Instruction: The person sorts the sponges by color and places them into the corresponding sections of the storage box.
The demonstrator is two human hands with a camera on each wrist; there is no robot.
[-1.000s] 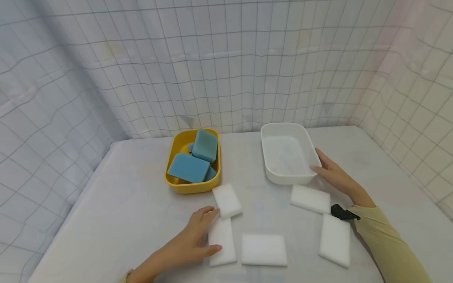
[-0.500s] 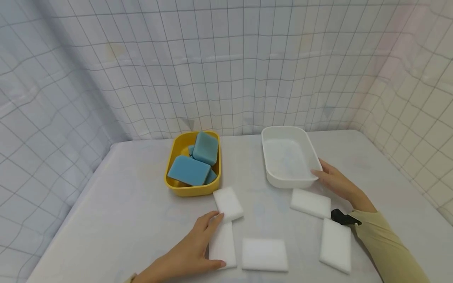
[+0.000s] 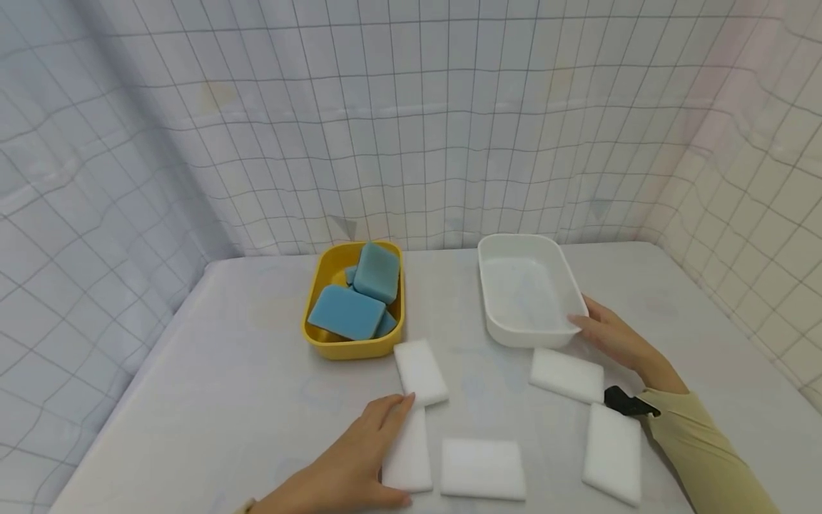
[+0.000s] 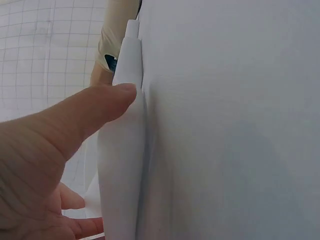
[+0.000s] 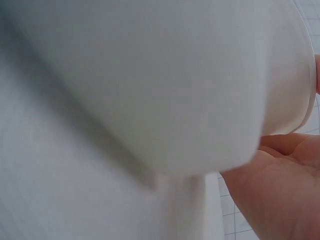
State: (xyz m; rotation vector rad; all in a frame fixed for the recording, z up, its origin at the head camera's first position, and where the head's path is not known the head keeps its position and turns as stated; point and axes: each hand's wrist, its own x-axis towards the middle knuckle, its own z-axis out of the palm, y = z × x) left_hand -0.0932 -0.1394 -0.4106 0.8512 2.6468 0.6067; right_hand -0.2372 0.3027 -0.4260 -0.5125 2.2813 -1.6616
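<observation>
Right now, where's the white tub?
In the head view, the white tub is toward the table's back, right of the yellow tub and just beyond a white foam block; the right hand grips the tub's near right corner.

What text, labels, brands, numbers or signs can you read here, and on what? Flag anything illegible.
None readable in any view.
No lettering visible on the white tub, white sponges, yellow tub or blue sponges.
Grid-patterned backdrop: lines and faint colour patches; too faint to tell if they are print.
Black wrist piece: too small to tell if marked.
</observation>
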